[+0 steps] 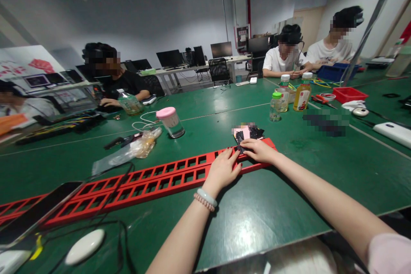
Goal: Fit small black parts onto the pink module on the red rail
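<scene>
A long red ladder-like frame (180,185) with two rows of rectangular openings lies across the green table. My left hand (223,168) rests on it towards its right end, fingers stretched forward and slightly apart. My right hand (259,151) is just beside it, with its fingertips together at a small black piece (238,149) at the frame; the fingers partly cover that piece. Right behind the hands sits a small pile of black and pink flat pieces (245,133), partly blurred.
A phone (41,209) lies over the frame's left part, near cables and a white oval object (85,246). Beyond stand a pink-lidded jar (171,122), a plastic bag (128,154) and drink bottles (302,94). Several people sit around; a red tray (349,94) is at right.
</scene>
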The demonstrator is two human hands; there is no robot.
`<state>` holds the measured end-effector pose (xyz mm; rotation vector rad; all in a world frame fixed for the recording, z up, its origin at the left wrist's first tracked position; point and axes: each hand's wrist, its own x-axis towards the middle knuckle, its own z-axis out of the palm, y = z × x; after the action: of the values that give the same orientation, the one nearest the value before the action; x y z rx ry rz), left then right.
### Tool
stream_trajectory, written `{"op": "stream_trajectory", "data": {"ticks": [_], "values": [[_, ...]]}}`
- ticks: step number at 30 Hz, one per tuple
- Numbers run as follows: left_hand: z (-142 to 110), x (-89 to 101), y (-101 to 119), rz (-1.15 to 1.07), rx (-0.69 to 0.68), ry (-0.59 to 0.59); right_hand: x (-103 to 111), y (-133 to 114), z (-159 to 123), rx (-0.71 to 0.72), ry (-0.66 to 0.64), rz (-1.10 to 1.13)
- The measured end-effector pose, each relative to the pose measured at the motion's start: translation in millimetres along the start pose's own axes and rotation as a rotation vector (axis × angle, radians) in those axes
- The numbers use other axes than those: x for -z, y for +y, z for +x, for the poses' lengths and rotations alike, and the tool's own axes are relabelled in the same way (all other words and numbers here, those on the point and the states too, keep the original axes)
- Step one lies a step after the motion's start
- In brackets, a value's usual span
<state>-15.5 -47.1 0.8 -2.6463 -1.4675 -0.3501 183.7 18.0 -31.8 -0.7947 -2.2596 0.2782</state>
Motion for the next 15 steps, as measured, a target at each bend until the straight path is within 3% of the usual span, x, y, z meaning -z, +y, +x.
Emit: {"op": "stream_trajectory", "data": {"ticks": [15], "values": [[-0.5,-0.3,-1.0,-0.018,-0.004,0.017,0.9,-2.6,2.2,-0.033,-0.029,-0.009]]}}
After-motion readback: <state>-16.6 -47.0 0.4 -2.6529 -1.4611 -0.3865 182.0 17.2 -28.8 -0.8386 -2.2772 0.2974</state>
